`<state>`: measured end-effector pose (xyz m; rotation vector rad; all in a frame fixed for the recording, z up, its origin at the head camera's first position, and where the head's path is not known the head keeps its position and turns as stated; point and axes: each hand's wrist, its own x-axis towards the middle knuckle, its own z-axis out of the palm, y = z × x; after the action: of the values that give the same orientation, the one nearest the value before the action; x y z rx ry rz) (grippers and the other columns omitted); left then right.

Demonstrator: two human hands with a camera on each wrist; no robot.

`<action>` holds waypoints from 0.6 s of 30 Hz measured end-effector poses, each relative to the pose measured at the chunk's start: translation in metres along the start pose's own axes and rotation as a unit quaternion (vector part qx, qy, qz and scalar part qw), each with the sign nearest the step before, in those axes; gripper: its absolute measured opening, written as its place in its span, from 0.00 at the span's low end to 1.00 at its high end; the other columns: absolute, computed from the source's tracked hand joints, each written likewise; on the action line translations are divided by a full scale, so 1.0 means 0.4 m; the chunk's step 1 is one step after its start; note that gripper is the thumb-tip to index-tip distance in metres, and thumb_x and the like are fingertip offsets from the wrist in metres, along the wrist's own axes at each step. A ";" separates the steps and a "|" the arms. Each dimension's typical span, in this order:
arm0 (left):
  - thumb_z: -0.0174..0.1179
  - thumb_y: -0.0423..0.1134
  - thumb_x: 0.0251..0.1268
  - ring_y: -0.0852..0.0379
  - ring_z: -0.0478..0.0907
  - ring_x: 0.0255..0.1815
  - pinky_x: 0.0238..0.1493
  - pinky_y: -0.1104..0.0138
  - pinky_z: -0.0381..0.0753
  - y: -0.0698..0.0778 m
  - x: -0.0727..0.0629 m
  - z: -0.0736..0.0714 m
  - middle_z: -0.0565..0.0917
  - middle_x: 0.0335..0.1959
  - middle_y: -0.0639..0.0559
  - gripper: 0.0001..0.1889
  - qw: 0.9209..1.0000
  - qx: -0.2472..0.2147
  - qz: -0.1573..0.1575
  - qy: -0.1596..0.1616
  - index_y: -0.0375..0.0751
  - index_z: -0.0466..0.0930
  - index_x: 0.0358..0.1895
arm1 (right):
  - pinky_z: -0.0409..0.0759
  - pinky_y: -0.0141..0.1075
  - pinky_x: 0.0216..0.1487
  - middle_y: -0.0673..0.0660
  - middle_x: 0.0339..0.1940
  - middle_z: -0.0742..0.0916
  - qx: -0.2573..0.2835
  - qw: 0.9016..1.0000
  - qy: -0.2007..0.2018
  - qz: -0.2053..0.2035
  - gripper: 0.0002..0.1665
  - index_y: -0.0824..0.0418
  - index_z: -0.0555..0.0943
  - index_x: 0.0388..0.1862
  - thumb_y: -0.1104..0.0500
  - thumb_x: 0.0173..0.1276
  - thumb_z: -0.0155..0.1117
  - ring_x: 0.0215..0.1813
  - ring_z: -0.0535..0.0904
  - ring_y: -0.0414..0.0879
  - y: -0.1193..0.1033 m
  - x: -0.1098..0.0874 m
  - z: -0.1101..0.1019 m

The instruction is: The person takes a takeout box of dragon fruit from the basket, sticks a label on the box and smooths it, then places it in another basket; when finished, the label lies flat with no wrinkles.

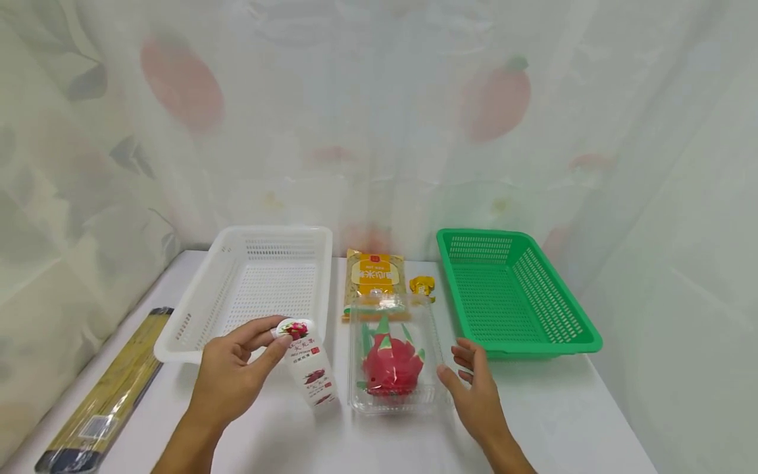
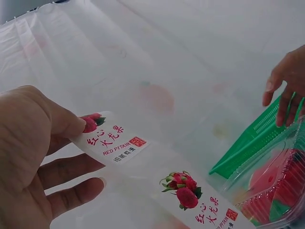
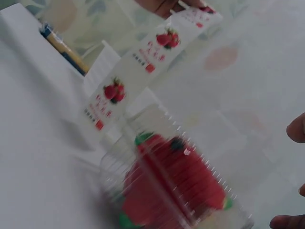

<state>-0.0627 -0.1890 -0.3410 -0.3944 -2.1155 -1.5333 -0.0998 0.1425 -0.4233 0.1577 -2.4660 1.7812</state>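
Observation:
My left hand [image 1: 227, 375] pinches the top end of a strip of dragon fruit stickers [image 1: 310, 365] between thumb and fingers. The strip hangs down to the right, and its "Red Pitaya" print shows in the left wrist view. Just right of it, a clear plastic clamshell box [image 1: 435, 355] stands on the table with a red dragon fruit [image 1: 393, 365] with green tips inside. My right hand [image 1: 476, 395] is beside the box's right side, fingers loosely bent and apart, holding nothing. In the right wrist view the box [image 3: 114, 162] appears tilted below the strip.
A white basket [image 1: 322, 276] stands behind my left hand, a green basket [image 1: 571, 303] at the back right. Between them lie a bag of grain [image 1: 376, 276] and a small yellow packet [image 1: 422, 286]. A long pack of sticks [image 1: 106, 395] lies along the left edge.

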 end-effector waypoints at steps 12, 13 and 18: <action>0.65 0.25 0.59 0.59 0.79 0.43 0.28 0.73 0.72 0.002 0.004 0.037 0.87 0.33 0.56 0.13 0.998 0.004 -0.019 -0.068 0.35 0.82 0.47 | 0.73 0.48 0.57 0.52 0.59 0.76 0.039 0.992 -0.027 -0.115 0.29 0.59 0.68 0.63 0.59 0.65 0.67 0.60 0.72 0.48 -0.136 0.039 0.028; 0.65 0.26 0.59 0.59 0.79 0.45 0.34 0.71 0.74 0.003 0.005 0.039 0.87 0.33 0.56 0.12 0.997 0.003 -0.021 -0.073 0.35 0.82 0.47 | 0.73 0.49 0.57 0.52 0.59 0.76 0.044 0.991 -0.033 -0.121 0.29 0.60 0.69 0.63 0.59 0.65 0.68 0.60 0.72 0.48 -0.147 0.042 0.034; 0.65 0.27 0.60 0.59 0.78 0.47 0.44 0.71 0.74 0.007 0.007 0.050 0.87 0.34 0.58 0.12 0.996 -0.001 -0.018 -0.092 0.35 0.82 0.48 | 0.74 0.52 0.56 0.52 0.57 0.77 0.063 0.985 -0.062 -0.149 0.26 0.60 0.72 0.60 0.60 0.65 0.67 0.58 0.73 0.49 -0.194 0.053 0.060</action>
<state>-0.0681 -0.1693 -0.3421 -0.5200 -2.2722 -1.5720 -0.1105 0.0950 -0.3550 0.6302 -2.2572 1.8416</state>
